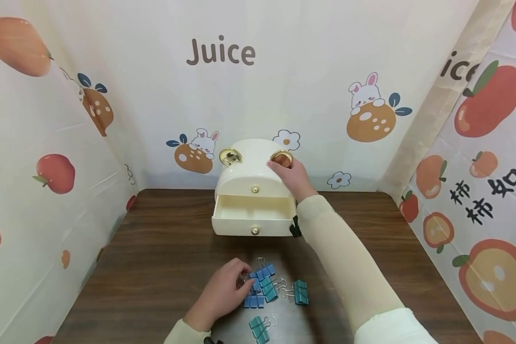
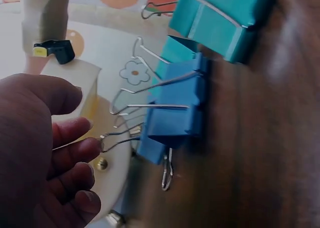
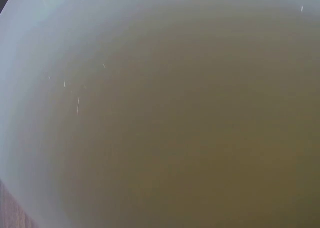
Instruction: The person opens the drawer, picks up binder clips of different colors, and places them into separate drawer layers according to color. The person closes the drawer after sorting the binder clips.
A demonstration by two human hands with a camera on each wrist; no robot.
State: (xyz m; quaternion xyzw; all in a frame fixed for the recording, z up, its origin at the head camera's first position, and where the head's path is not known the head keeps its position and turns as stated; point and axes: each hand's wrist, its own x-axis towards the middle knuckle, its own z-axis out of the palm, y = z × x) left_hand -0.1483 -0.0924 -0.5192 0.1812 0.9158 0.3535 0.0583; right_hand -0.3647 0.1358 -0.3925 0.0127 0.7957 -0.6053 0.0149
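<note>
A cream drawer box [image 1: 258,162] with two gold-rimmed round ears stands at the back of the table. Its lower drawer [image 1: 234,228] is pulled out, and the inside floor shows. With the thumb in front of the right ear, my right hand [image 1: 295,176] holds the box at that side; its other fingers are hidden. My left hand [image 1: 223,291] reaches beside a cluster of binder clips, thumb and fingers apart. In the left wrist view, the fingertips come right up to the wire handle of a blue binder clip [image 2: 172,95].
Teal binder clips lie around the blue ones, one at the right [image 1: 301,292] and one nearer the front [image 1: 259,329]. The brown wooden table [image 1: 155,267] is bordered by fruit-printed curtains [image 1: 155,95]. A pale blurred surface [image 3: 175,112] fills the right wrist view.
</note>
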